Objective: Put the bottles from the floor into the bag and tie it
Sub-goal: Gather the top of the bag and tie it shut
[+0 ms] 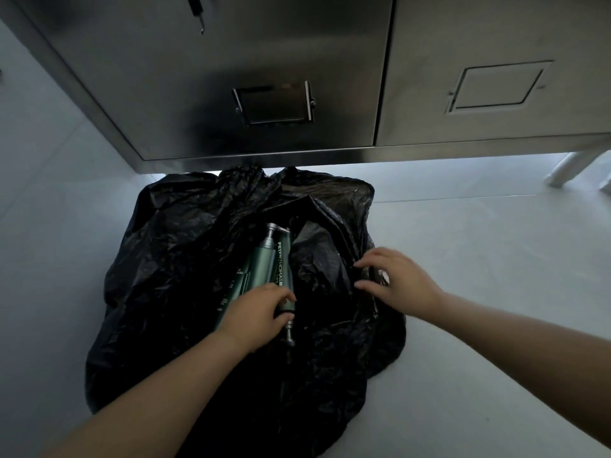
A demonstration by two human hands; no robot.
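Bag (185,259): black, thin crinkled plastic, slumped on the floor just in front of the cabinet; its mouth faces up and lies loosely open at the centre.
Bottles, location: three visible, lying side by side in the bag's mouth, touching one another.
Lettered bottle (283,259): dark green, slim cylinder, white capital lettering along its length; black collar and silver pump head at the near end.
Second bottle (263,259): same green finish, immediately left of the lettered bottle; silver pump head at the far end.
Third bottle (236,285): leftmost, same green, partly covered by the hand and bag; white print too small to read.
Left hand (254,312): fingers curled over the near end of the lettered bottle, gripping it just above the collar.
Right hand (400,282): thumb and fingers extended and apart, tips resting on a raised fold at the bag's right rim.
Floor (496,292): pale, smooth.
Cabinet (231,54): brushed steel, two doors with recessed rectangular handles, raised off the floor.
White leg (568,166): upper right, beneath the cabinet edge.
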